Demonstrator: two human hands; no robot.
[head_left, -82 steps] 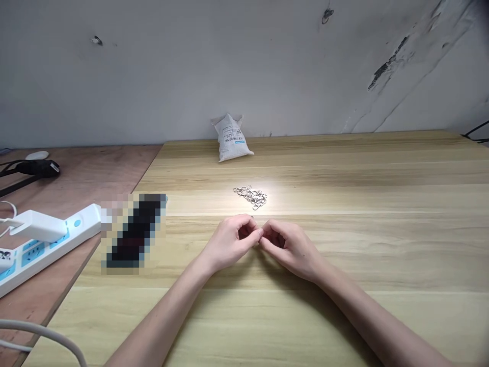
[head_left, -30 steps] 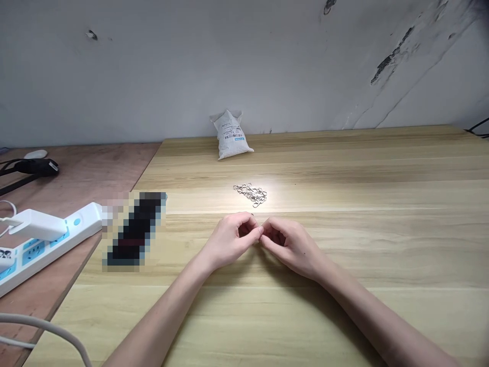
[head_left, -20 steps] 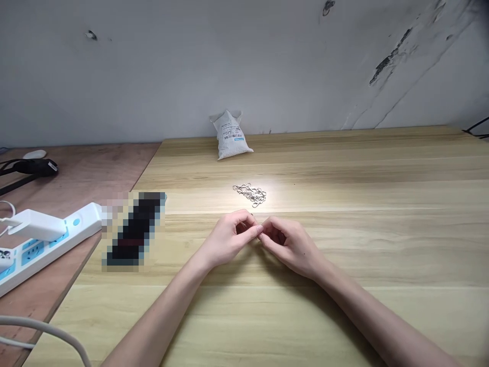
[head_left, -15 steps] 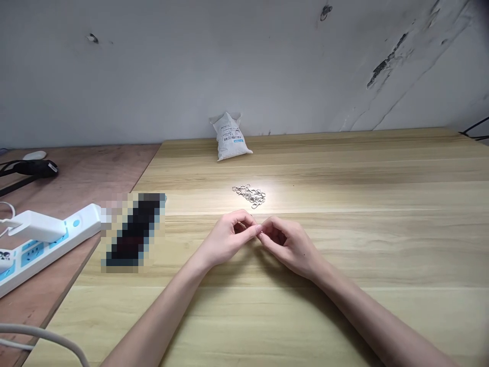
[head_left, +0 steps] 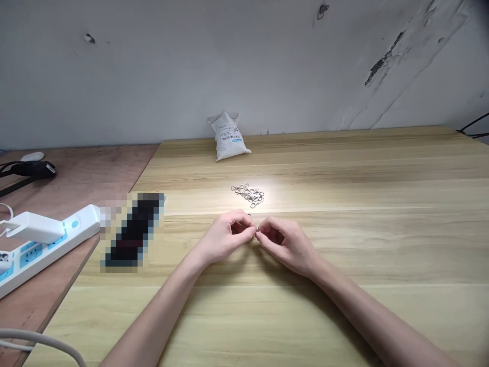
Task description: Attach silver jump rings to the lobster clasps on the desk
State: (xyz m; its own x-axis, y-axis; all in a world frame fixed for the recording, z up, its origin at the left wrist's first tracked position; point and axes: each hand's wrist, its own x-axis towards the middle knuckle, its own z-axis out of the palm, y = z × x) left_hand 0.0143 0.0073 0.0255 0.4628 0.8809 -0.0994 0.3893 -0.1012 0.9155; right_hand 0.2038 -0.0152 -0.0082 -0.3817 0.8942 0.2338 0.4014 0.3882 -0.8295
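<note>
My left hand (head_left: 229, 236) and my right hand (head_left: 286, 244) meet over the table, thumb and fingers of each closed in a pinch. Between their fingertips a small shiny metal piece (head_left: 257, 230) just shows; the fingers cover most of it, so its exact kind cannot be made out. Just beyond the left fingers, a bit of a metal loop (head_left: 249, 215) peeks out. A little farther away lies a loose pile of silvery metal rings and clasps (head_left: 250, 194), touched by neither hand.
A white labelled plastic bag (head_left: 229, 140) stands at the table's back edge near the wall. To the left are a blurred-out dark flat object (head_left: 133, 229), a white power strip (head_left: 82, 224) with a plugged-in adapter, and a grey cable (head_left: 49, 336). A black cable (head_left: 34, 169) lies farther back.
The fingertips have parted slightly, and a glint of metal now shows between them. Both hands otherwise keep their place; the whole view has shifted a little.
</note>
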